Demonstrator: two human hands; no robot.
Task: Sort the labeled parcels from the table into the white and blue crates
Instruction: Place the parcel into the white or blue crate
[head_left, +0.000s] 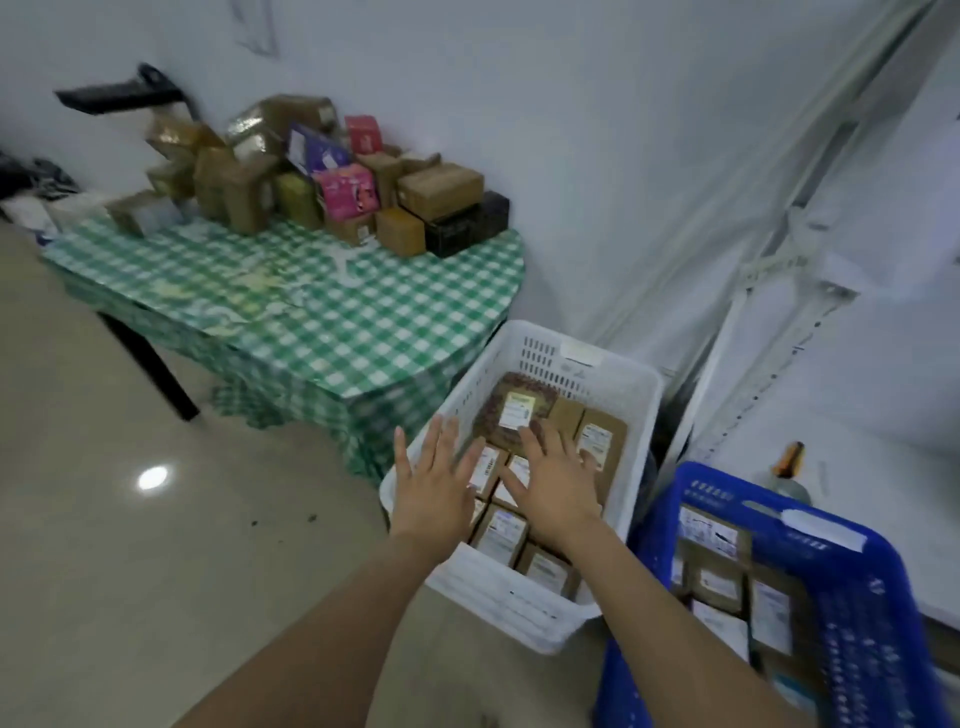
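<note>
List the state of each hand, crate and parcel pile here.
white crate, holds labelled parcels, labels up.
blue crate, partly filled with labelled parcels.
left hand, open, empty, over white crate's rim.
right hand, open, empty, over white crate's parcels.
table, covered with green checked cloth.
parcel pile, unsorted, stacked at table's far edge.
</note>
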